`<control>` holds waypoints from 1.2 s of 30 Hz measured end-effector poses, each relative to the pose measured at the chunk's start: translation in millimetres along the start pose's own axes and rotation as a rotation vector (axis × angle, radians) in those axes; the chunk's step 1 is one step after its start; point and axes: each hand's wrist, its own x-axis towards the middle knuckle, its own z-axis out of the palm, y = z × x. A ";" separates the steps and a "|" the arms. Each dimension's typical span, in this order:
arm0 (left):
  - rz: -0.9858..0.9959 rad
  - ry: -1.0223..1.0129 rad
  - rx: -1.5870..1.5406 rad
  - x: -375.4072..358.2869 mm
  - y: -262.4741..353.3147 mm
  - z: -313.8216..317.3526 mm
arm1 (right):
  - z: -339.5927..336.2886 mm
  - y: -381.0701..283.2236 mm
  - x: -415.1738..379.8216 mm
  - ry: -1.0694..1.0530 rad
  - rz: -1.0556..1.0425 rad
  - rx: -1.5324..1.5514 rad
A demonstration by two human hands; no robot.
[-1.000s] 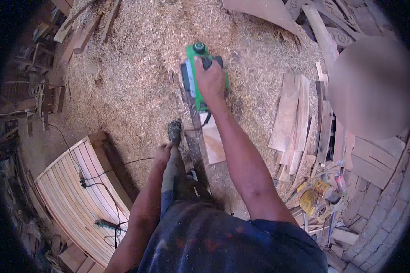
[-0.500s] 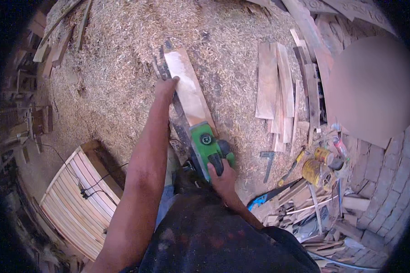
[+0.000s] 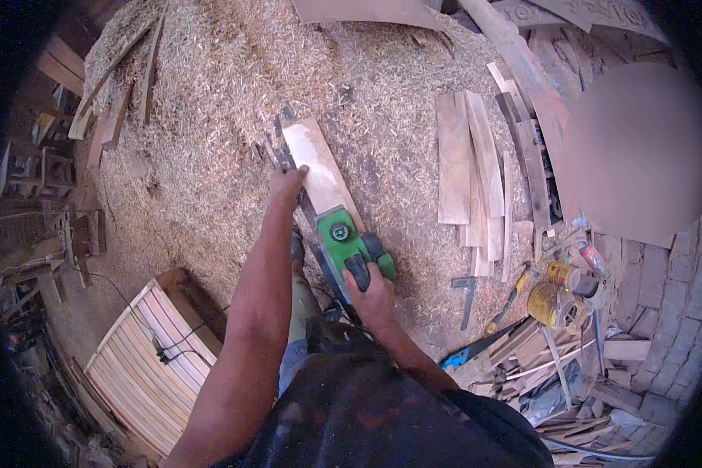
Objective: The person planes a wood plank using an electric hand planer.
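Right hand (image 3: 374, 298) closes round the planer (image 3: 335, 226) on the board (image 3: 317, 166), likely to steer; left hand (image 3: 288, 184) touches the board's edge, perhaps steadying; its finger-grip I can't tell.

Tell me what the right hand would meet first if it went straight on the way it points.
Probably the round front knob of the green electric planer the right hand holds, just ahead of its black handle; depth is hard to judge from above.
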 end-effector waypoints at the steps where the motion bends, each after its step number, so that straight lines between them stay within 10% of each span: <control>1: 0.018 -0.018 -0.015 10.1 -7.0 0.0 | 2.2 -4.4 5.9 0.028 -0.024 -0.023; 36: -0.254 -0.472 -0.591 50.5 -62.7 -40.8 | 52.0 -116.4 172.3 0.087 -0.080 -0.033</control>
